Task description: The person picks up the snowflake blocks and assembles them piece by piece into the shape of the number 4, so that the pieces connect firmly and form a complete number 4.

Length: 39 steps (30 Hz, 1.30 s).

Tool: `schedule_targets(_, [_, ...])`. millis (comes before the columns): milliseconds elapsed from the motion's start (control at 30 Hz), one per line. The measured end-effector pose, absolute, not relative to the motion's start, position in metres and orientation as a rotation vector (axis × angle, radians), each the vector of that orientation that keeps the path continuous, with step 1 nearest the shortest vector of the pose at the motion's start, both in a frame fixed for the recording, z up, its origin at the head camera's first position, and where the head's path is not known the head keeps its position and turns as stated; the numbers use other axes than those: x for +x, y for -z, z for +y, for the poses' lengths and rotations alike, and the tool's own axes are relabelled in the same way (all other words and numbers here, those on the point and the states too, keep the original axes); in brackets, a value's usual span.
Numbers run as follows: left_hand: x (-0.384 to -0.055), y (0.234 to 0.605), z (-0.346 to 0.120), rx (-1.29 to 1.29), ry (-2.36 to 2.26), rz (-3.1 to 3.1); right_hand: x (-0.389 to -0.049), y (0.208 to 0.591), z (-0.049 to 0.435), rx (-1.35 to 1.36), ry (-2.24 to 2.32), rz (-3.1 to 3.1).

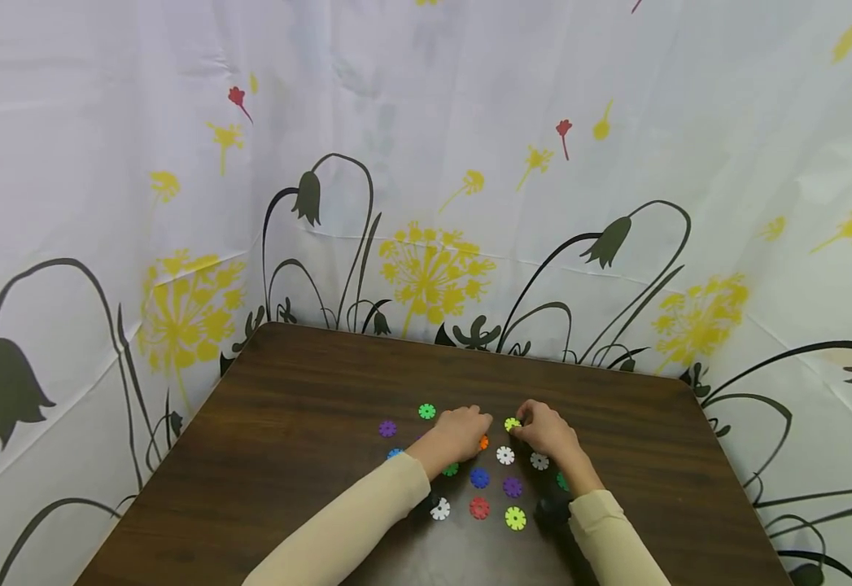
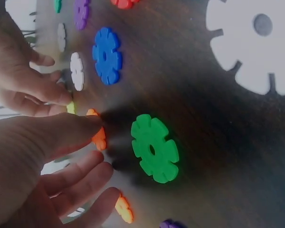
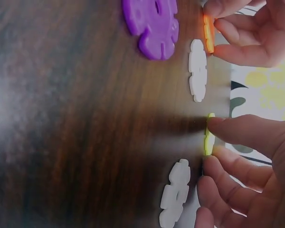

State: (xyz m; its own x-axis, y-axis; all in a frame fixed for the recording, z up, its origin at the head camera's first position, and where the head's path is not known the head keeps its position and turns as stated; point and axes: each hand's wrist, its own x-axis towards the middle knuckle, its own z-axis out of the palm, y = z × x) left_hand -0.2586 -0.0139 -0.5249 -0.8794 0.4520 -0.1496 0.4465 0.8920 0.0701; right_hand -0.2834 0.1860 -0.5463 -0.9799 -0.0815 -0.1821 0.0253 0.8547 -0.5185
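Notched plastic discs lie spread over a dark wooden table. My left hand (image 1: 458,434) is at the far rows, thumb and fingers at the edges of an orange disc (image 3: 209,33), pinching it at the tabletop. To its right, my right hand (image 1: 548,433) pinches a yellow disc (image 3: 209,135) between thumb and index finger, its other fingers loosely bent. Between the hands lies a white disc (image 1: 504,455); another white disc (image 3: 175,194) is below the right hand. A green disc (image 2: 155,148) lies flat near the left hand, beside a second orange disc (image 2: 124,209) partly behind a fingertip.
Nearer me are a blue disc (image 1: 480,478), a purple disc (image 1: 513,487), a red disc (image 1: 479,508) and a yellow-green disc (image 1: 516,518). A light green disc (image 1: 426,411) lies far left. The brown table (image 1: 264,456) ends at a flower-printed curtain (image 1: 426,163).
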Motion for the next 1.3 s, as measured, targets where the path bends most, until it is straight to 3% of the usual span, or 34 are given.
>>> schedule_targets(267, [-0.269, 0.517, -0.024, 0.625, -0.294, 2.745, -0.286, 0.550, 0.191, -0.044, 0.886, 2.793])
schedule_targets(567, [-0.275, 0.511, -0.044, 0.634, -0.671, 2.563, -0.292, 0.548, 0.209, -0.275, 1.237, 2.639])
schedule_targets(867, [-0.281, 0.498, -0.077, 0.702, -1.124, 2.435, -0.286, 0.537, 0.221, -0.324, 1.357, 2.633])
schedule_targets(1300, [-0.250, 0.464, -0.105, 0.660, -1.502, 2.512, -0.257, 0.491, 0.191, -0.341, 1.807, 2.385])
